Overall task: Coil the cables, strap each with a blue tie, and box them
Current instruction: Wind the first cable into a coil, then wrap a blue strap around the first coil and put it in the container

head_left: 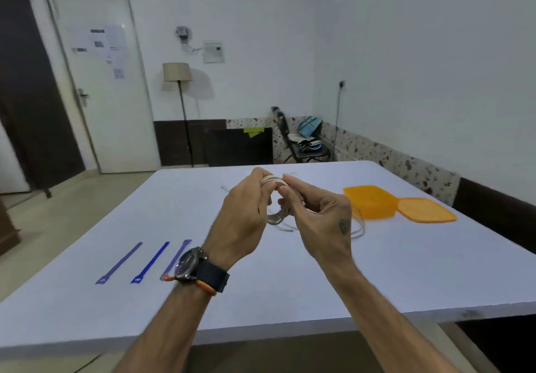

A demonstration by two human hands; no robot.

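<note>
I hold a white cable coil [275,218] upright above the middle of the white table [290,271]. My left hand [246,207] grips the coil's left side, and my right hand [316,213] pinches its top right. A loose end of the cable [359,229] loops down onto the table behind my right hand. Three blue ties [152,261] lie side by side at the near left; my watch hides part of the rightmost one. An open orange box [369,201] stands at the right, its lid [426,210] flat beside it.
More thin white cable [224,188] lies on the table beyond my hands. The table's front edge runs across the bottom of the view. Behind it are a chair [301,140] with bags, a floor lamp [177,72] and a white door [101,82].
</note>
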